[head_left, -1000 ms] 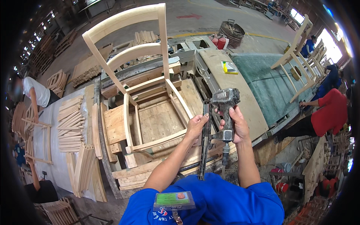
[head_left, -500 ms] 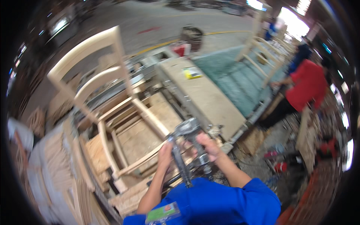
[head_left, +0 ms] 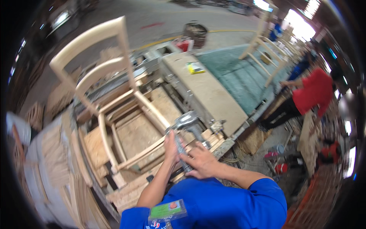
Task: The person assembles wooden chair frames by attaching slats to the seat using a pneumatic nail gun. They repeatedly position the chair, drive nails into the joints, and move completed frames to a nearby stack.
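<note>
A grey-and-black nail gun (head_left: 187,119) is tilted in front of my body, its long magazine running down toward me. My left hand (head_left: 170,148) is closed around the magazine near the tool's nose. Bent fingers of my right hand (head_left: 203,161) press on the magazine's lower part, away from the handle; whether a small piece is in them I cannot make out. Just ahead and left stands a bare wooden chair frame (head_left: 133,93), with a curved back and an open seat.
A long beige board surface (head_left: 207,93) runs beside the chair, with a yellow packet (head_left: 195,68) on it. Beyond lies a green-topped table (head_left: 228,65) bearing another chair frame (head_left: 263,57). A person in red (head_left: 314,89) works at right. Stacked wooden parts (head_left: 82,198) stand at left.
My right hand has let go of the nail gun's handle and moved down onto the magazine. My left hand stays on the tool, which has turned slightly.
</note>
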Demonstrator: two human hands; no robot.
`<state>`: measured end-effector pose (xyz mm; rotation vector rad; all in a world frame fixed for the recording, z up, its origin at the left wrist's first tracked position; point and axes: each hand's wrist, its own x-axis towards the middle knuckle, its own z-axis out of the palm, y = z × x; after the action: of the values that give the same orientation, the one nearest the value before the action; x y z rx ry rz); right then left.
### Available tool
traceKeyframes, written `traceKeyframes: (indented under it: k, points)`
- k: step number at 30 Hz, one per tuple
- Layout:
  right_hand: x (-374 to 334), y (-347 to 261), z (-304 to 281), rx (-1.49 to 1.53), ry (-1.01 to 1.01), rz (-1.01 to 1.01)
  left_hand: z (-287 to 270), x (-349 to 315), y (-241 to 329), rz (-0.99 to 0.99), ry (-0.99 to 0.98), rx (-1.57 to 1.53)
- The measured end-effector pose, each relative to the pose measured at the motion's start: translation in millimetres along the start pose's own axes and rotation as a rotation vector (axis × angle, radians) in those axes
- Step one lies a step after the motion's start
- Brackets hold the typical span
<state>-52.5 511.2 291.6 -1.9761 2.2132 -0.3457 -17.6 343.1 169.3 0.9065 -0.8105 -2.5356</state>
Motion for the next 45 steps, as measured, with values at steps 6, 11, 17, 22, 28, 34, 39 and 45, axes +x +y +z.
traceKeyframes:
  k: [6,11,17,22,28,34,39,45]
  points:
    - [20.9,1.5,0.1,0.053,0.042,0.027,25.9,-9.6,21.7,-0.046,0.031,0.113]
    - [42.6,58.5,-24.9,0.493,0.186,0.356,8.9,2.3,17.7,-0.062,-0.042,-0.232]
    - [145.4,126.9,-26.3,1.648,-0.283,0.918,3.7,26.6,-0.8,-0.121,-0.146,-0.555]
    - [272.5,129.4,8.1,1.096,-0.763,1.027,-3.9,48.6,-20.3,-0.093,0.067,-0.489]
    - [363.6,115.9,80.7,0.712,-1.131,1.202,-16.0,70.4,-6.1,-0.327,-0.035,-0.998]
    - [388.5,113.8,129.9,0.660,-1.287,1.267,-23.8,81.1,-8.3,-0.320,-0.038,-1.133]
    - [397.4,103.8,140.2,0.634,-1.298,1.303,-29.2,83.7,-9.7,-0.292,-0.073,-1.155]
    - [402.2,90.0,143.8,0.568,-1.360,1.229,-31.0,84.7,-7.7,-0.336,-0.044,-1.186]
